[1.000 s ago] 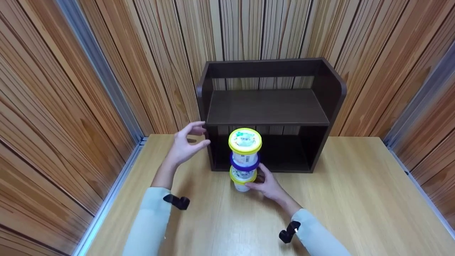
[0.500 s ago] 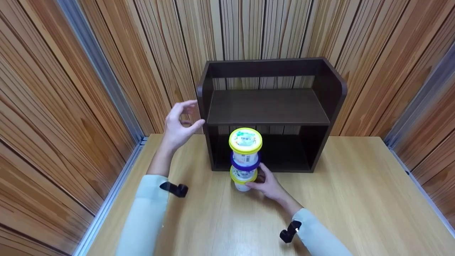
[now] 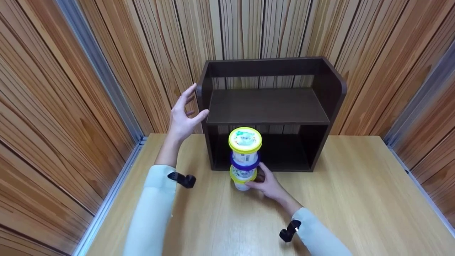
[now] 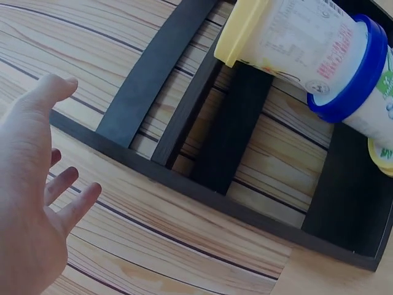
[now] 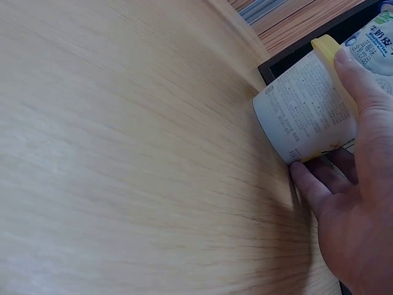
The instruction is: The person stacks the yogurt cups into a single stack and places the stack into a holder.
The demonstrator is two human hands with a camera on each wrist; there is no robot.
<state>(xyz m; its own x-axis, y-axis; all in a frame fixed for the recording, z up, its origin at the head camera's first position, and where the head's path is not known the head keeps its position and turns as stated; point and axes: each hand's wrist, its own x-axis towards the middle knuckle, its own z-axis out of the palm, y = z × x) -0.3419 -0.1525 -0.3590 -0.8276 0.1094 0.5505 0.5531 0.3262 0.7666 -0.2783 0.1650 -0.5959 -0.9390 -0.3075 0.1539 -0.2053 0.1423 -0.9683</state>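
Note:
In the head view, three white printed tubs stand stacked in front of the dark shelf unit [image 3: 266, 106]. On top is a yellow-lidded tub [image 3: 245, 140]. Below it comes a blue-lidded tub [image 3: 243, 172]. The bottom tub [image 5: 307, 104], with a yellow lid, stands on the table. My right hand [image 3: 268, 185] grips this bottom tub from the right, thumb at the lid's edge and fingers round its side. My left hand [image 3: 183, 119] is raised by the unit's left side panel, thumb and fingers spread apart, holding nothing. In the left wrist view it is well apart from the stack.
The two-tier shelf unit stands at the back of the wooden table [image 3: 355, 199], close to the wood-plank wall [image 3: 241, 28]. Its upper shelf board [image 3: 268, 106] lies behind and above the stack. Plank walls also rise on both sides, with metal strips in the corners.
My left hand has risen away from the stack along the unit's left side, and its fingers have spread wider. My right hand and the stacked tubs have stayed in place.

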